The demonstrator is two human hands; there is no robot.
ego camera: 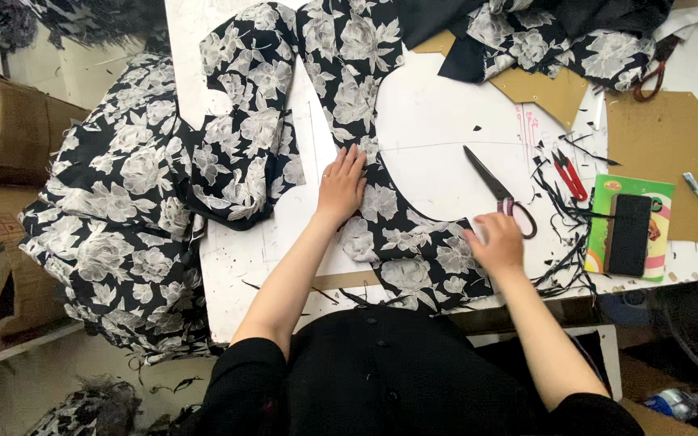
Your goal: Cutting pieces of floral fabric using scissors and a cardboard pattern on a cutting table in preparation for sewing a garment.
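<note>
Both hands, left hand (341, 184) and right hand (494, 242), are lying flat, fingers spread, pressing the curved black-and-white floral fabric piece (389, 218); long black-bladed scissors (498, 190) are lying just beyond the right hand

A curved black fabric piece (381, 218) with white flowers lies flat on the table.

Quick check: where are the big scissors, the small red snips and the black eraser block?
big scissors (490, 182), head view, on the blades.
small red snips (569, 175), head view, on the red handles.
black eraser block (629, 234), head view, on its top face.
</note>
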